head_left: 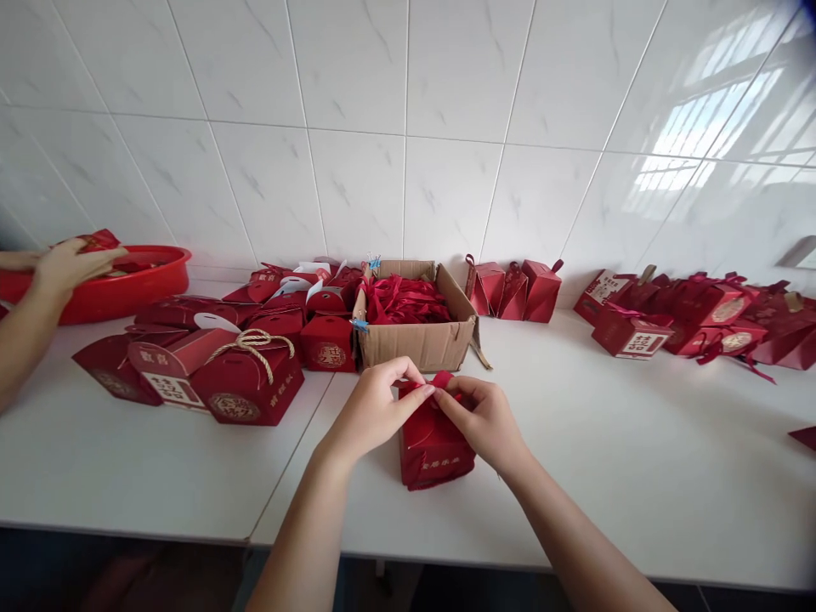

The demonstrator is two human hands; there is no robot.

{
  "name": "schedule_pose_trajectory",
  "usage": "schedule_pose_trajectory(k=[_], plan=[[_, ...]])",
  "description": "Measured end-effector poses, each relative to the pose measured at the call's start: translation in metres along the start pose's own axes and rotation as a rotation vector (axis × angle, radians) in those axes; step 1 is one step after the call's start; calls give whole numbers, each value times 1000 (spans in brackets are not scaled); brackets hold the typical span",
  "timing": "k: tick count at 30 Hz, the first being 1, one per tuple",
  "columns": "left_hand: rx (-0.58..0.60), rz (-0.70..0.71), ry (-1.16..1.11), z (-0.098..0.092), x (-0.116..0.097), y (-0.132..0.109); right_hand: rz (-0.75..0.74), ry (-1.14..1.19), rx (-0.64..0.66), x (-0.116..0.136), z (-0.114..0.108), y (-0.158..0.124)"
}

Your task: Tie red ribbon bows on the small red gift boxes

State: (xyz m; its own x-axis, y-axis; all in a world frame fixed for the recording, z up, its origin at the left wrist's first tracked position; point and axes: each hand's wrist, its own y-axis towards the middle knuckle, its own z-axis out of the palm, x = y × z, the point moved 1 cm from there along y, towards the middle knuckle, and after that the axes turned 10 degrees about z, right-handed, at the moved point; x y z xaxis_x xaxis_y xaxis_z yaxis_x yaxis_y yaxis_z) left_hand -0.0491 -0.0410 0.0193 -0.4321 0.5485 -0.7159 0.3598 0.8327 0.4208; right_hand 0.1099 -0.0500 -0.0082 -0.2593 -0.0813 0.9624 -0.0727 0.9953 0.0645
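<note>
A small red gift box (432, 450) with gold lettering stands on the white table (574, 476) in front of me. My left hand (376, 406) and my right hand (481, 416) meet at its top, each pinching the red ribbon (439, 380) there between thumb and fingers. Both hands are closed on the ribbon, which is mostly hidden by the fingers.
An open cardboard carton (417, 340) full of red ribbons sits just behind the box. Several red gift boxes (242, 374) lie to the left, more at the back (513, 291) and right (688, 319). Another person's hand (67, 268) reaches over a red basin (121, 285) at far left.
</note>
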Motion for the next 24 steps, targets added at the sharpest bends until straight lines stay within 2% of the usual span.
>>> schedule_pose_trajectory(k=[7, 13, 16, 19, 22, 24], plan=[[-22, -10, -181, 6, 8, -8, -16, 86, -38, -5, 3, 2], [-67, 51, -230, 7, 9, -8, -21, 127, -39, -7, 4, 0], [-71, 61, -224, 8, 8, -9, -41, 58, -40, -5, 5, -1], [-80, 63, -200, 9, 9, -10, -74, -48, -105, -3, 5, -3], [-94, 76, -178, 10, 10, -9, -151, -168, -159, 1, 3, -7], [-93, 83, -164, 10, 10, -9, -204, -254, -146, 3, 1, -10]])
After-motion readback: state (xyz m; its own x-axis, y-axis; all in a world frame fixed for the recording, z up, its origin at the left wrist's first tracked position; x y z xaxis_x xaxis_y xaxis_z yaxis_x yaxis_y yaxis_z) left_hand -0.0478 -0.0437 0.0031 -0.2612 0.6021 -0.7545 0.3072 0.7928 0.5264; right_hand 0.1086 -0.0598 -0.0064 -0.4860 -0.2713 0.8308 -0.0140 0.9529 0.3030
